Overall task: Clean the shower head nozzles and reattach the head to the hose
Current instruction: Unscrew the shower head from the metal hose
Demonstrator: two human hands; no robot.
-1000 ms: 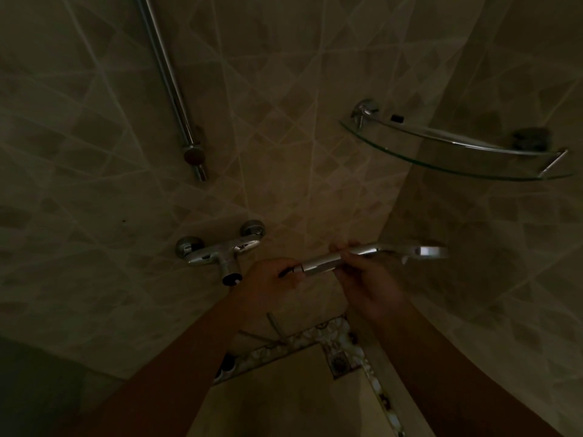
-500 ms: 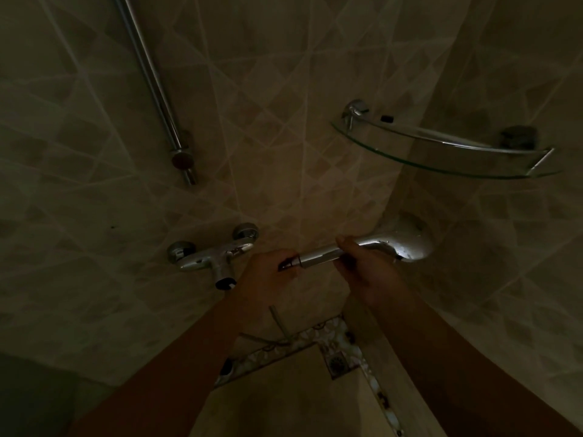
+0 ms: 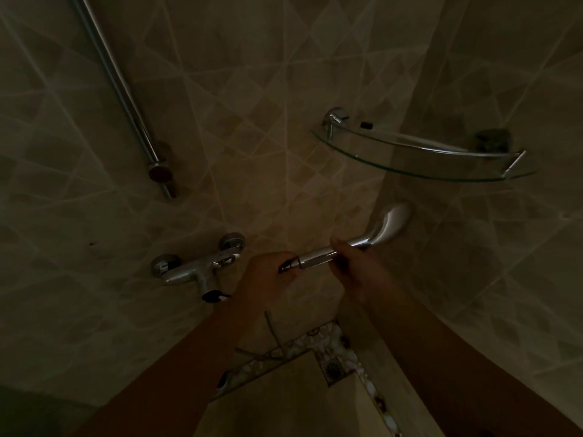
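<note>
The shower head is held level in front of the tiled corner, to the right of the wall mixer tap and below the glass corner shelf. The right hand has its fingers curled round the chrome handle at about its middle, with the head's rounded back turned up and to the right, so the nozzle face cannot be seen. The left hand is closed at the handle's threaded end, just right of the tap; whether it pinches the end itself or a fitting on it is too dark to tell. A thin hose shows below the hands, running down toward the floor right of the tap; its upper end is hidden behind the left hand.

Judging by this, the step in hand is work at the joint between handle and hose. The risks are plain. The light is poor, so a nut started crooked could cross-thread and later leak. Chrome is slick, and only 2 hands hold it above a hard floor and the floor drain; a slip could drop the head or lose a washer down that drain.
</note>
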